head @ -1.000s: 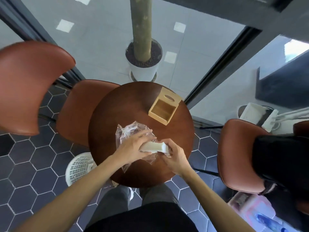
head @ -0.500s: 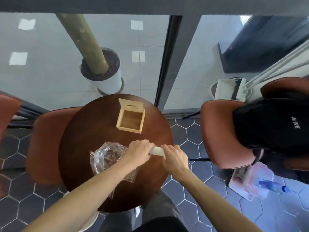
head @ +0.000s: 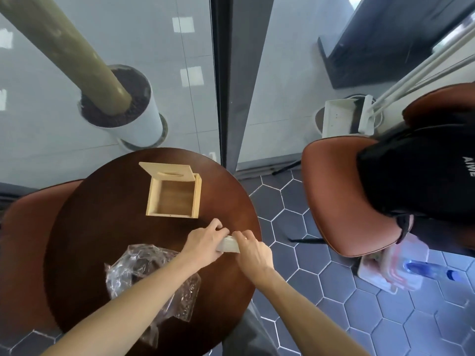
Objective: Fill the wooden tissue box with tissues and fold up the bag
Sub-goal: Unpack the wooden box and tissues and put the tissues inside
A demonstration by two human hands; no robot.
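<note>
Both hands meet over the near right part of the round dark-brown wooden worktop (head: 102,227). The left hand (head: 203,246) and the right hand (head: 253,253) each grasp one end of a pale, flat stack of white tissues (head: 227,245), fingers curled round it. A two-handed hold suits a loose stack: squeezed from both ends, the sheets probably stay square and will not fan out in transit.

The light square wooden tissue box (head: 174,199) stands just beyond the hands, apart from them, its hinged lid (head: 168,172) with an oval slot tipped back on the far side. The cavity shows bare wood, so filling is judged not yet done; the open lid leaves a clear drop from above.

The crumpled clear plastic bag (head: 144,268) lies slack on the near left of the worktop, partly beneath the left forearm, touched by neither hand. It is parked out of the path to the box and remains to be folded.

Compared with the frame half a second earlier, the hands and tissues sit closer to the box and further to the right of the bag, and the left hand is no longer over the bag's edge. The camera has swung left to right across the scene, so the box appears more central; the grasp on the stack is unchanged.
</note>
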